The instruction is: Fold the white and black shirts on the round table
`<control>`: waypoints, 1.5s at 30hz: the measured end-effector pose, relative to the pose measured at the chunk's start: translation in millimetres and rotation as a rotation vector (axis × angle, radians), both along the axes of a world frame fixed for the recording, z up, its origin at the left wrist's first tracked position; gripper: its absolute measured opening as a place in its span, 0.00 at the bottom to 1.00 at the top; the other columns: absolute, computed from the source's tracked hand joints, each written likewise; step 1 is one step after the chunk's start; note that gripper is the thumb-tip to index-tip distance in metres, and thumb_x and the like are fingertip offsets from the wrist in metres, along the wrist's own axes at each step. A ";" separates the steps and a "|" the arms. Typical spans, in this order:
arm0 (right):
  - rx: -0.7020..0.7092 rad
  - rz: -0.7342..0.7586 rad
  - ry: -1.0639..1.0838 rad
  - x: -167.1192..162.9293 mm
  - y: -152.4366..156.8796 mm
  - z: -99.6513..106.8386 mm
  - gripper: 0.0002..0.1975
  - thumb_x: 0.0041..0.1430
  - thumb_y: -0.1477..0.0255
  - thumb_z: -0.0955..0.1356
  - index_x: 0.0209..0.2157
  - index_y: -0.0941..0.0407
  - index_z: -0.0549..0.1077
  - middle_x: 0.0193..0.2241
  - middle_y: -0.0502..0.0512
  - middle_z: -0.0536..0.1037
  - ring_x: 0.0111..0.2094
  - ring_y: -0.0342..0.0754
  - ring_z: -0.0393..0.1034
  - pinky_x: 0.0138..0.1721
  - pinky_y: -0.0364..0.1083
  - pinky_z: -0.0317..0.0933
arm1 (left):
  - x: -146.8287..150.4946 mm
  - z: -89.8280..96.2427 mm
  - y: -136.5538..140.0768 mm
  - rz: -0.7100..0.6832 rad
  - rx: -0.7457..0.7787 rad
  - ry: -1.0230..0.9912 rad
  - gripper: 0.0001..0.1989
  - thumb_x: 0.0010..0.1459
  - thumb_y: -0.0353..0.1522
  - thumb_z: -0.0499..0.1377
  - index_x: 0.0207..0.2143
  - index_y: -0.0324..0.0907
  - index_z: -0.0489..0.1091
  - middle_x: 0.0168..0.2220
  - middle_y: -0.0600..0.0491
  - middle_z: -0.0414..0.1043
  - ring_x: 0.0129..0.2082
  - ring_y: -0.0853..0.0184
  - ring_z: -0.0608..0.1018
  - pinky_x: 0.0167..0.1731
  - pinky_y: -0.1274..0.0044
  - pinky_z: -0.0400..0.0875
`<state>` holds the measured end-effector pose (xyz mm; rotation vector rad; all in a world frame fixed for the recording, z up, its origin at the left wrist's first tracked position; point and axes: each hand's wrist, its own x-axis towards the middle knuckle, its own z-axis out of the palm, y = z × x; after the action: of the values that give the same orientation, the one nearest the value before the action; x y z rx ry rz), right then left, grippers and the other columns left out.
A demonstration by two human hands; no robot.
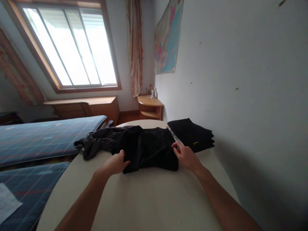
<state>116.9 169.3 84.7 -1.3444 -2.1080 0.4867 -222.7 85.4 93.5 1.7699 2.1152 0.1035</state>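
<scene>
A black garment [154, 147] lies partly folded on the pale round table [154, 199]; its exact kind does not show. At its left edge is my left hand [117, 163], closed on the cloth with the thumb toward the near side. My right hand [186, 154] pinches the fabric at the garment's right edge. A stack of folded black clothes [191, 133] with a small yellow mark sits just past my right hand. To the left, a crumpled dark grey garment [96, 142] touches the black one and hangs toward the table's edge.
Two blue plaid mattresses [48, 138] are to the left, with a white sheet [8, 202] on the nearer one. A white wall [240, 112] rises close on the right. Behind the table stand a wooden corner shelf [150, 101] and a low wooden desk [101, 102].
</scene>
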 end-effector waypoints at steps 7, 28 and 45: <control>-0.160 0.238 0.280 -1.8 -8.8 -1.0 0.32 0.58 0.62 0.69 0.63 0.49 0.60 0.62 0.59 0.66 0.46 0.51 0.74 0.43 0.49 0.69 | 8.5 -12.3 -12.3 0.033 0.433 -0.260 0.08 0.58 0.37 0.54 0.39 0.44 0.65 0.27 0.56 0.71 0.29 0.64 0.76 0.30 0.76 0.66; 0.378 -0.375 0.649 16.4 20.4 -2.3 0.09 0.54 0.65 0.68 0.30 0.55 0.75 0.34 0.58 0.82 0.37 0.54 0.77 0.41 0.51 0.69 | -6.0 -13.7 -13.1 0.274 0.915 -1.015 0.38 0.51 0.39 0.66 0.63 0.42 0.61 0.49 0.48 0.74 0.43 0.66 0.77 0.44 0.76 0.73; 0.033 0.222 0.142 3.9 7.8 -5.1 0.20 0.54 0.78 0.64 0.48 0.53 0.74 0.62 0.59 0.66 0.59 0.55 0.66 0.58 0.56 0.61 | -20.1 -75.1 -2.4 0.194 0.848 -0.660 0.44 0.54 0.43 0.64 0.69 0.43 0.50 0.70 0.42 0.44 0.65 0.51 0.62 0.61 0.65 0.61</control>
<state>120.7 177.1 79.6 -1.0307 -2.1469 0.6159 -242.8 83.0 18.4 1.5414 1.8099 1.5881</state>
